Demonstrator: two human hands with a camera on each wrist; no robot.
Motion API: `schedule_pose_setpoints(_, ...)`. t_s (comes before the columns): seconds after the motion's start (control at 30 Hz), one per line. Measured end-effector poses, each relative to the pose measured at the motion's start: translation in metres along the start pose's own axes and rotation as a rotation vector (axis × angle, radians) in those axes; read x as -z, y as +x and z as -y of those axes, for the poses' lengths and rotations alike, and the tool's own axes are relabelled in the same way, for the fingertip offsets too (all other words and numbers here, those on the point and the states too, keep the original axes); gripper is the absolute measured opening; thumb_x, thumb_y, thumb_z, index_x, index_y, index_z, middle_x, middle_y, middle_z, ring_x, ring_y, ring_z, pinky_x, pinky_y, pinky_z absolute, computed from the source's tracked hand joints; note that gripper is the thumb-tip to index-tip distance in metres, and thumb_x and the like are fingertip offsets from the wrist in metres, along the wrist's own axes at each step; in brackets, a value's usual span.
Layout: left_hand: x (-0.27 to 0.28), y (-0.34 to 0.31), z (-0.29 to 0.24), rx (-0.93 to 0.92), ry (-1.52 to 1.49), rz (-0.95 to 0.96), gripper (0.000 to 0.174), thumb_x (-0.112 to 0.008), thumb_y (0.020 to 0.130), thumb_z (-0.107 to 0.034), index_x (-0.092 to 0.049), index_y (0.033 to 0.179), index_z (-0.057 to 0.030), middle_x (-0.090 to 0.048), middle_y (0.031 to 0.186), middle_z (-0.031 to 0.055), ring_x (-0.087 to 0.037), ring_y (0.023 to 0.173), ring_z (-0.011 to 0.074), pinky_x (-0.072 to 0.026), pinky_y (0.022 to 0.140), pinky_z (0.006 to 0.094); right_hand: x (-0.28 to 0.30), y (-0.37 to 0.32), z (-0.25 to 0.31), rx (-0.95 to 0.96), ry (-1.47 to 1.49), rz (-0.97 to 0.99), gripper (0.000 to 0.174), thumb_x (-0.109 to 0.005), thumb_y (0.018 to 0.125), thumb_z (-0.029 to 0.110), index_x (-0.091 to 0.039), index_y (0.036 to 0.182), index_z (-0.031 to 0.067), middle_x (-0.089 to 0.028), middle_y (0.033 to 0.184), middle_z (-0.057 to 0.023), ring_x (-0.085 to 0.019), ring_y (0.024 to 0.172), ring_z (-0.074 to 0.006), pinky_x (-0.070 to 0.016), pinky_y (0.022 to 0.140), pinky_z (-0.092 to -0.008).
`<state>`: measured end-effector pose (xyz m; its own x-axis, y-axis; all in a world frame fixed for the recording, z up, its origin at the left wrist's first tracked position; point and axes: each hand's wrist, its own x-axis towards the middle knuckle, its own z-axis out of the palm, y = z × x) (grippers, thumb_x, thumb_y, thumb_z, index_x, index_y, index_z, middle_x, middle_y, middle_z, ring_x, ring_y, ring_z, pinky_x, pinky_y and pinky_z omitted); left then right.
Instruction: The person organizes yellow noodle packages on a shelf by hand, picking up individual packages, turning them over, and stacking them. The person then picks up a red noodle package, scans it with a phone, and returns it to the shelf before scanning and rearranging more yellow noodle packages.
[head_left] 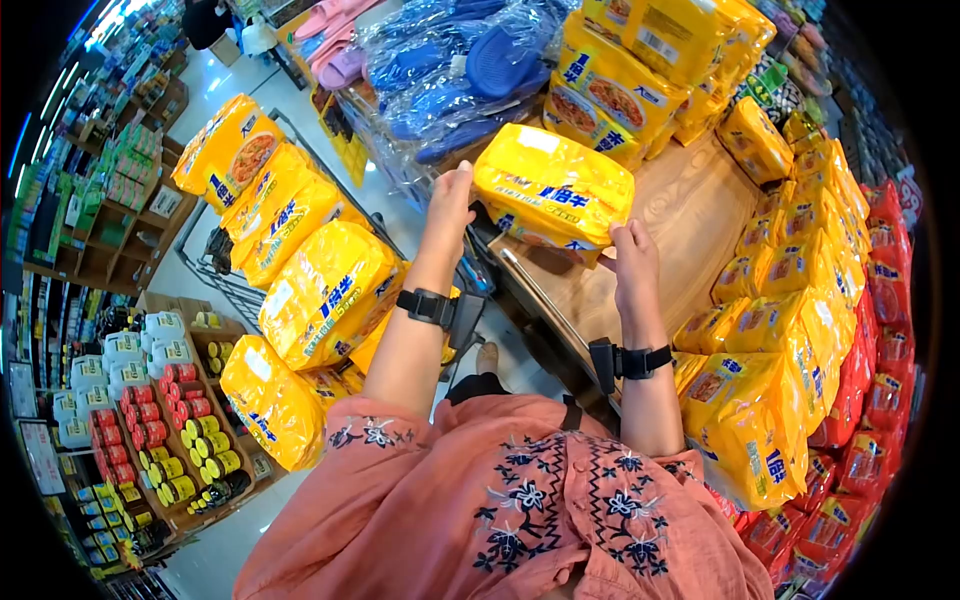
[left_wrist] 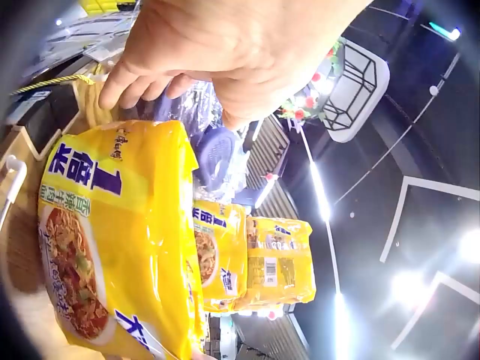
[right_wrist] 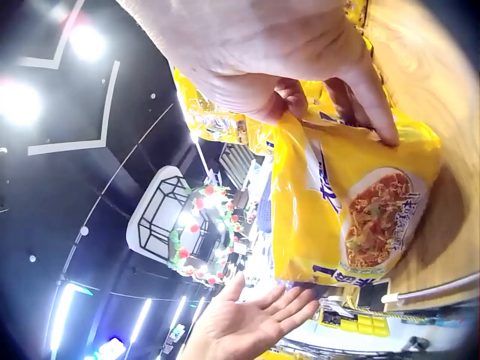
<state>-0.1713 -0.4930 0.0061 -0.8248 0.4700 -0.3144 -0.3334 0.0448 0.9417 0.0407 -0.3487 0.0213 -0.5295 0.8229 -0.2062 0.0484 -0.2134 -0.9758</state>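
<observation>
A yellow multi-pack of instant noodles (head_left: 555, 190), printed with a bowl of noodles, is above the wooden display table (head_left: 590, 285). My right hand (head_left: 632, 265) grips its near right end; in the right wrist view, thumb and fingers (right_wrist: 367, 101) pinch the wrapper. At the opposite end is my left hand (head_left: 450, 205). The right wrist view shows that left hand (right_wrist: 251, 322) with palm up and fingers spread, just off the pack. From the left wrist, the same pack (left_wrist: 124, 232) appears below the hand, its noodle picture facing the camera.
To the left, a shopping cart (head_left: 215, 265) carries several yellow noodle packs (head_left: 330, 290). More yellow packs (head_left: 620, 90) stand at the table's back, and others (head_left: 760, 400) line its right side beside red packs (head_left: 885, 330). Bagged blue slippers (head_left: 500, 65) lie behind. Shelves of jars (head_left: 170, 430) are at left.
</observation>
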Motion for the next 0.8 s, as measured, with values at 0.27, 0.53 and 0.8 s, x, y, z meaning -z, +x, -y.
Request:
schedule_pose_setpoints(0.27,0.010,-0.054,-0.036,-0.112,-0.056,0.118,0.060,-0.047,0.101,-0.059,-0.052,0.137,-0.0112,-0.061,0.124,0.0044,-0.056,0.111,0.0152,-0.0440,0.093,0.0355,-0.004,-0.031,0.037,0.115,-0.008,0.115,0.019,-0.055,0.100,0.021,-0.054,0.086,0.0089,-0.056,0.085,0.0022,-0.054,0.080,-0.0064,-0.0517,0.077,-0.0276)
schedule_pose_setpoints(0.53,0.077,-0.106,-0.102,-0.657,0.056,-0.333,0.058,-0.051,0.103,-0.049,-0.048,0.140,-0.0046,-0.058,0.128,0.0070,-0.055,0.111,0.0158,-0.0425,0.097,0.0324,-0.104,-0.033,0.114,0.220,0.053,0.441,0.019,-0.053,0.102,0.023,-0.061,0.099,0.0060,-0.062,0.095,0.0008,-0.060,0.088,-0.0076,-0.0519,0.078,-0.0260)
schedule_pose_setpoints(0.8,0.178,-0.092,-0.124,-0.830,0.012,-0.720,0.060,-0.054,0.102,-0.042,-0.042,0.143,0.0006,-0.056,0.130,0.0110,-0.054,0.117,0.0194,-0.0424,0.101,0.0340,-0.269,0.015,0.117,0.226,-0.029,0.861,0.023,-0.053,0.099,0.026,-0.060,0.104,0.0055,-0.063,0.102,-0.0053,-0.063,0.097,-0.0166,-0.0559,0.082,-0.0358)
